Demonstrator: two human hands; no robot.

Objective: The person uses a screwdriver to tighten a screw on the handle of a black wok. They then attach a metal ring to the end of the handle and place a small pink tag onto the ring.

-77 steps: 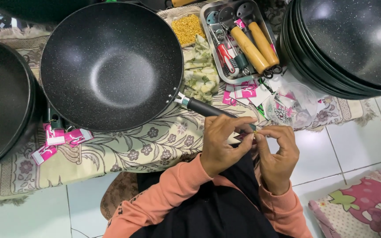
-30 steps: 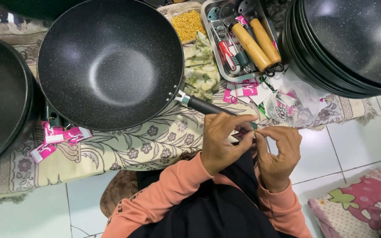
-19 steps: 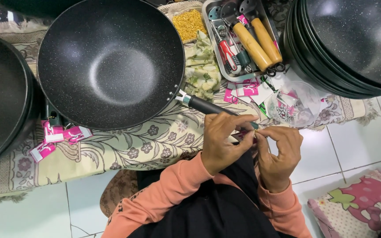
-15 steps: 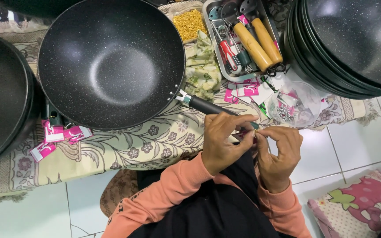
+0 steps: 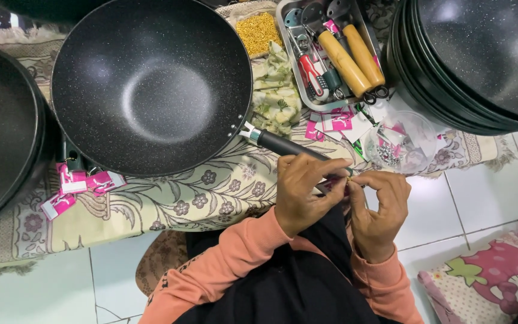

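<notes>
A large black speckled wok [image 5: 151, 84] rests on a floral cloth [image 5: 169, 201], its black handle [image 5: 283, 145] reaching toward me. My left hand [image 5: 304, 192] is closed around the end of that handle. My right hand [image 5: 379, 207] pinches a small pink tag with a thin gold tie [image 5: 349, 178] against the handle tip. Both hands meet there, fingertips touching. The tag is mostly hidden by my fingers.
Stacked black woks stand at the left [image 5: 1, 126] and upper right [image 5: 481, 60]. A metal tray [image 5: 289, 42] holds screwdrivers and pliers. Gold ties [image 5: 259, 31] lie beside it. Loose pink tags [image 5: 337, 123], a clear bag [image 5: 400, 147], tagged handles [image 5: 76, 183] and a pink cushion [image 5: 493, 285] are nearby.
My hands have barely moved; the fingers keep working the small tag at the handle's end. The view has shifted slightly.
</notes>
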